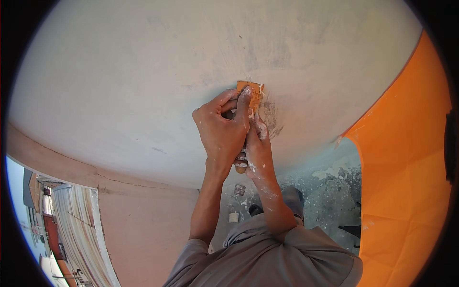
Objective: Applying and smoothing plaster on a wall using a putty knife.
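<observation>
A small, square-edged orange putty spreader point(243, 85) is close against the pale wall point(158, 57), with white paste along its right edge. My left hand point(224, 125) is closed on it, the thumb pressed over its face. Just right and below, my right hand point(258, 146), smeared with white paste, is wrapped round a handle point(240, 169) whose rounded tan end shows under the fingers. The blade end of that handled tool is hidden by my hands; whether it joins the orange piece I cannot tell. Grey scuffs point(271, 115) mark the wall beside my right fingers.
An orange sheet point(401, 167) hangs along the right. Below lies a grey floor point(330, 198) spattered with white, with a small pale block point(234, 217) and a dark lump point(239, 190) near my feet. A cracked ledge point(57, 155) runs left, above pale draped cloth point(74, 210).
</observation>
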Demonstrator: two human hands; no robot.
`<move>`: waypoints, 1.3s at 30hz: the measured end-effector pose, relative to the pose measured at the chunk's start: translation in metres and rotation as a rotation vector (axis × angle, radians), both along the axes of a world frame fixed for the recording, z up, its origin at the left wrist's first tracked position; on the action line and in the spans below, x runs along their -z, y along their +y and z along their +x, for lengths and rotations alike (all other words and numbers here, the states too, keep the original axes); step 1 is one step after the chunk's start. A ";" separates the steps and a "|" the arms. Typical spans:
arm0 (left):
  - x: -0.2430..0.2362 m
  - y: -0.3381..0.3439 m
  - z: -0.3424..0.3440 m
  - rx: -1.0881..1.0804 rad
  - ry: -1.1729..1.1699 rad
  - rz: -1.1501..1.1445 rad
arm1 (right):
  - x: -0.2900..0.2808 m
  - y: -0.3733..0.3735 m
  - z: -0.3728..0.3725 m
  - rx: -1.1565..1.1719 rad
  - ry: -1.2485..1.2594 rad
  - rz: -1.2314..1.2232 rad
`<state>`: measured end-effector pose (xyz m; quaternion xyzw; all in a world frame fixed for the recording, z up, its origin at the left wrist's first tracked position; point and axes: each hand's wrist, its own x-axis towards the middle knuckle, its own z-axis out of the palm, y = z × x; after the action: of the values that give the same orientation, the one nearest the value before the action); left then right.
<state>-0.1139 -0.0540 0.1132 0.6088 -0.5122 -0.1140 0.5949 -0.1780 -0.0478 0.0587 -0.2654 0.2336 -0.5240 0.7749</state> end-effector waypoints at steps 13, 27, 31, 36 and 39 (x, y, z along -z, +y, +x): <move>0.021 -0.010 -0.006 -0.028 0.202 -0.107 | 0.001 -0.017 -0.021 -0.086 0.323 -0.181; 0.031 -0.008 -0.003 0.069 0.315 -0.098 | 0.009 -0.013 -0.027 -0.123 0.380 -0.181; 0.022 -0.014 -0.001 0.061 0.284 -0.130 | -0.007 -0.019 -0.026 -0.132 0.415 -0.240; 0.043 -0.003 0.001 0.022 0.333 -0.082 | 0.010 -0.017 -0.029 -0.136 0.502 -0.314; 0.041 -0.012 0.005 -0.005 0.295 -0.176 | 0.000 -0.021 -0.025 -0.116 0.607 -0.307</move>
<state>-0.1087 -0.0659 0.0722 0.5323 -0.4261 -0.1554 0.7148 -0.2027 -0.0691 0.0587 -0.5355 0.3565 -0.4053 0.6495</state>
